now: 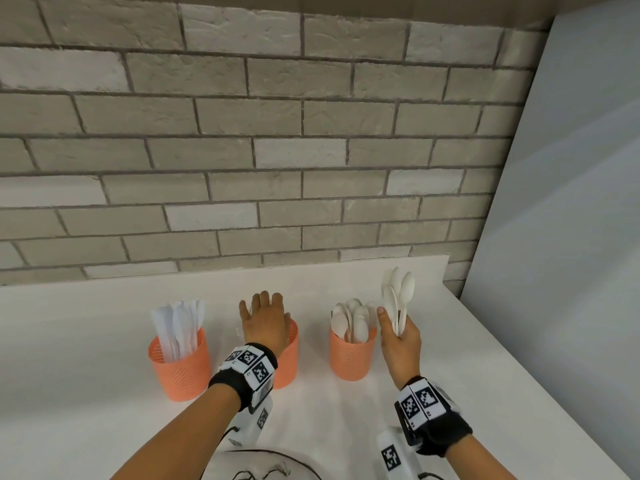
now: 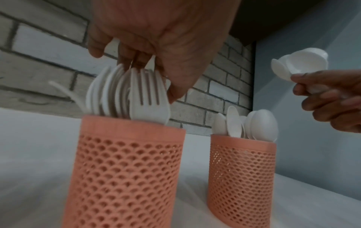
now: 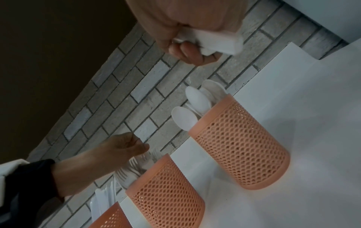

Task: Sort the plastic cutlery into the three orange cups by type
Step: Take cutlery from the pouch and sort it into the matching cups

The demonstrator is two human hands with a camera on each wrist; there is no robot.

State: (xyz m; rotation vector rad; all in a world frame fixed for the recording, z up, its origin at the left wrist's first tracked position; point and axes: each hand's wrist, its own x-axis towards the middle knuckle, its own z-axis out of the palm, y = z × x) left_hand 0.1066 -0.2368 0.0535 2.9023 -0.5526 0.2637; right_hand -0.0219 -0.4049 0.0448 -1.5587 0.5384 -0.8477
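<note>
Right hand (image 1: pixel 401 336) grips bunch of spoons (image 1: pixel 398 292), just right of spoon cup (image 1: pixel 351 358). Left hand (image 1: pixel 266 323) fingers bent over forks (image 2: pixel 136 92); hold unclear. Next I lower spoons in.

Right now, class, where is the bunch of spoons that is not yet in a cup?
In the head view, the bunch of spoons is held upright in the right hand, just right of the spoon cup, the rightmost of the three.

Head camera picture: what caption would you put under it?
Left hand over middle orange mesh cup; right hand holding white plastic spoons.
</note>
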